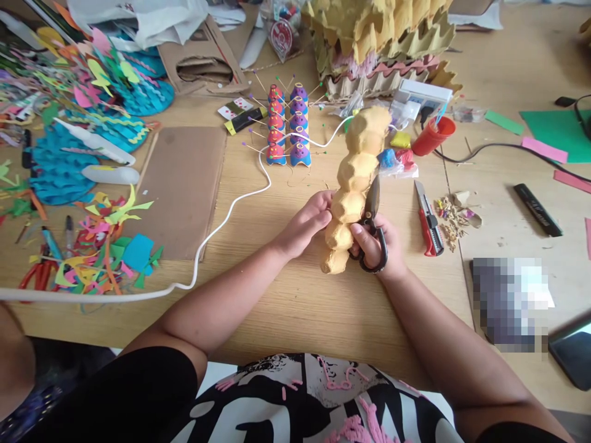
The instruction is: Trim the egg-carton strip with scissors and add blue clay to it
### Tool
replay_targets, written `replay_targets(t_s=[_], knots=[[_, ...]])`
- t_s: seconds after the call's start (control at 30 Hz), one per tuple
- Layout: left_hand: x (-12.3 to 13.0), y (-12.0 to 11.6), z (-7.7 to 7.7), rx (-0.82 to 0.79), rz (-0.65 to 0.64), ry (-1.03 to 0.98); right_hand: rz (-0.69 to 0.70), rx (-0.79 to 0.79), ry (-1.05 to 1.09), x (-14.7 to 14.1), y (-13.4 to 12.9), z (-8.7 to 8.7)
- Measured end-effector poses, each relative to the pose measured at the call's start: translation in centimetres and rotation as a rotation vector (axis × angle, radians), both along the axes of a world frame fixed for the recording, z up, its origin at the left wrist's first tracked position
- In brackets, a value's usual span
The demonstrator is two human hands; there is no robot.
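Note:
A yellow egg-carton strip (353,175), a row of several bumps, is held up over the table, its far end tilted slightly right. My left hand (307,224) grips its left edge, with the thumb on the near side and the other fingers behind it. Black-handled scissors (372,212) lie along the strip's right side, blades pointing away from me. My right hand (381,246) is closed around the scissors' handles, its thumb against the strip's lower part. Part of the blades is hidden by the strip.
Red and purple painted egg-carton caterpillars (276,132) with pins stand behind my left hand. A white cord (240,198) crosses the table. A red-handled box cutter (429,221) lies to the right, near scraps (455,218). Stacked egg trays (383,49) stand at the back; cardboard (180,191) lies left.

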State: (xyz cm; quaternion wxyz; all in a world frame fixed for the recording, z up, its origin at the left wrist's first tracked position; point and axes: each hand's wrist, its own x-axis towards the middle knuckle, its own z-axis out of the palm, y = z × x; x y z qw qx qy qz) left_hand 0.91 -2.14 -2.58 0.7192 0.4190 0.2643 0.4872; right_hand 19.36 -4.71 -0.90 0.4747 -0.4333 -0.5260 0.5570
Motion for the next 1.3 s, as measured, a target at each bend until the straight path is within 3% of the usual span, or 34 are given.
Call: replay_targets(t_s=[0.13, 0.37, 0.57, 0.77, 0.93, 1.3], knots=[[-0.2, 0.3, -0.2, 0.069, 0.004, 0.02, 0.065, -0.035, -0.022, -0.2, -0.2, 0.2], [-0.1, 0.6, 0.0, 0.014, 0.205, 0.02, -0.143, 0.091, -0.217, -0.1, 0.3, -0.2], [0.1, 0.9, 0.3, -0.074, 0.337, -0.048, -0.145, 0.172, -0.417, 0.0, 0.3, -0.4], [0.1, 0.9, 0.4, -0.12, 0.345, -0.042, -0.085, 0.098, -0.416, 0.0, 0.4, -0.7], [0.1, 1.0, 0.2, -0.102, 0.34, -0.058, -0.033, 0.147, -0.528, -0.1, 0.0, -0.4], [-0.1, 1.0, -0.2, -0.121, 0.338, -0.046, -0.168, 0.223, -0.854, -0.1, 0.0, 0.3]])
